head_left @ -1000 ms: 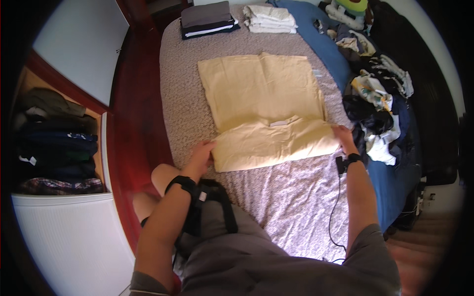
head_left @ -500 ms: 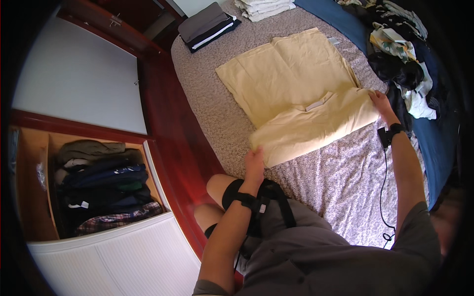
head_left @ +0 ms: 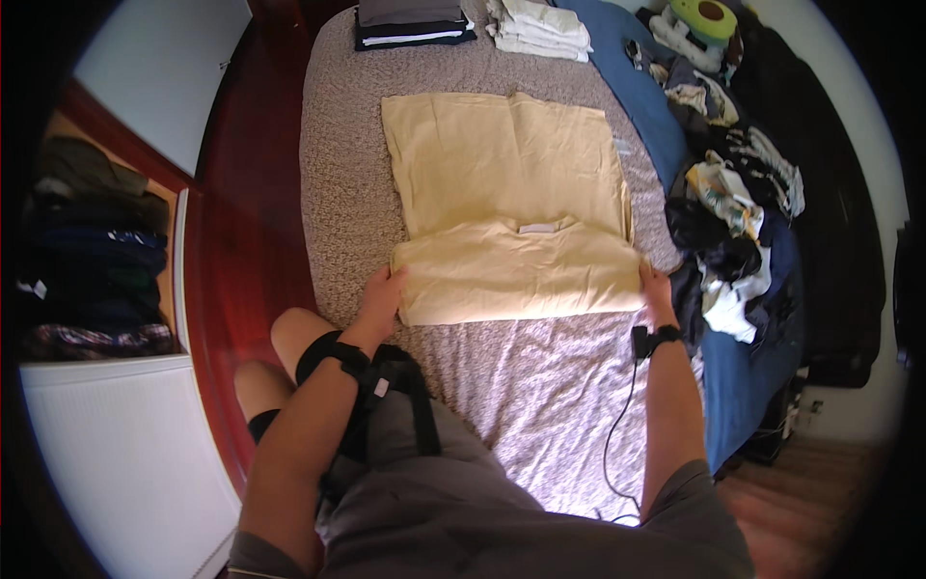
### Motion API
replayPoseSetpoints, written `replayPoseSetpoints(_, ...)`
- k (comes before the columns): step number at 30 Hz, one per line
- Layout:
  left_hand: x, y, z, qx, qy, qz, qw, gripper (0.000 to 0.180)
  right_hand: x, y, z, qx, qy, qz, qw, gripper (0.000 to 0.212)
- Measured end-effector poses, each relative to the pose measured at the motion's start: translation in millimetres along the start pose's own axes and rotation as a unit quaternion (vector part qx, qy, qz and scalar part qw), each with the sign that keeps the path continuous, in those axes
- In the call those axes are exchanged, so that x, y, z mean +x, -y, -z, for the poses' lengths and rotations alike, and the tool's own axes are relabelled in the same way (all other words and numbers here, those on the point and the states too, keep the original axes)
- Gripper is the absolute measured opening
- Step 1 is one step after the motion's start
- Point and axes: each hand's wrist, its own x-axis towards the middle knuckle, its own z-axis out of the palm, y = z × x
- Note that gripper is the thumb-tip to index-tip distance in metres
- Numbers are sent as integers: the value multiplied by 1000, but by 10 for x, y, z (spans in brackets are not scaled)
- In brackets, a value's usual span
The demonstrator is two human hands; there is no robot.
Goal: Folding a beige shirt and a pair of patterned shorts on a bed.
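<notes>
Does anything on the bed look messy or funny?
Yes: the heap of clothes along the right side of the bed looks messy. Its dark, white and patterned pieces lie crumpled together, while the grey-topped stack and white stack are folded. The yellow shirt, held by the left hand and right hand, looks undamaged. Nothing looks spilled.

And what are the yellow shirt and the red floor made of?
The yellow shirt looks like matte cloth, maybe cotton: it folds and creases softly. The red floor seems slightly glossy, perhaps varnished wood or laminate: its smooth surface has a faint sheen.
</notes>
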Motion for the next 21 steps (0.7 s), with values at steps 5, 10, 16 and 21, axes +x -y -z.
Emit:
replayPoseSetpoints(5,102,38,31,12,-17,-44,999,24,-230,246,-18,44,-50,11,998,37)
replayPoseSetpoints(10,133,147,59,134,-85,-44,986,21,-350,540,-94,73,-75,-14,994,39)
replayPoseSetpoints(16,203,-66,-58,-35,-68,16,997,22,-198,826,-66,-123,-152,214,957,42)
replayPoseSetpoints(21,248,-156,-128,-14,-42,7,999,22,-217,1238,-46,-190,46,142,970,34)
